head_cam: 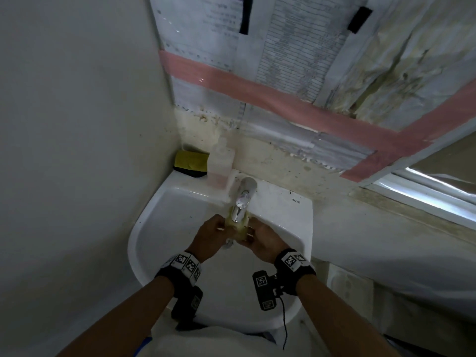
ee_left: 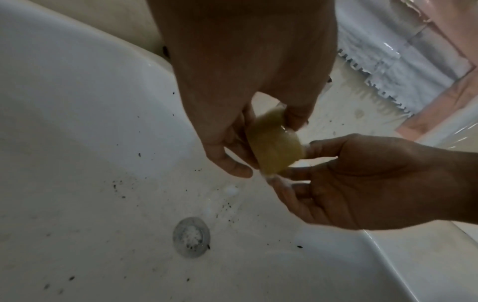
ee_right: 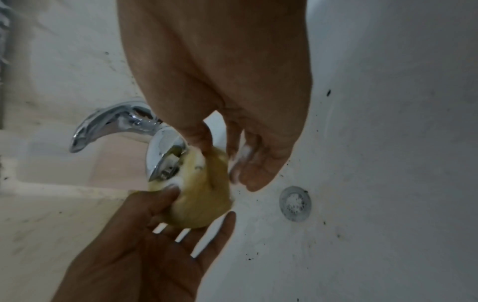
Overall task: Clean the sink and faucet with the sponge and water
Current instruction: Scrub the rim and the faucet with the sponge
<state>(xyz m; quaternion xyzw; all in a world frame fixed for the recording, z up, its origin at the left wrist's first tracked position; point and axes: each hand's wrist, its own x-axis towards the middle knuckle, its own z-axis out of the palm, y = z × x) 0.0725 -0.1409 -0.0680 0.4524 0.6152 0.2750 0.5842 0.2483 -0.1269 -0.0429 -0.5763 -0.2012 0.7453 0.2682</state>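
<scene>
Sponges are seen in two places: a yellow-and-black sponge (head_cam: 191, 163) is leaned in the back left corner of the sink (head_cam: 164, 243), just beside a clear soap dispenser (head_cam: 221, 164) holding pink liquid. Further right, a wet yellow sponge (head_cam: 238, 228) is wrapped under the spout of the chrome faucet (head_cam: 243, 202), over the basin. It is pinched at its left end by the thumb and fingers of the left hand (head_cam: 210, 237) and at its right end by those of the right hand (head_cam: 262, 240). Dark specks are scattered around the drain (ee_left: 191, 237)
</scene>
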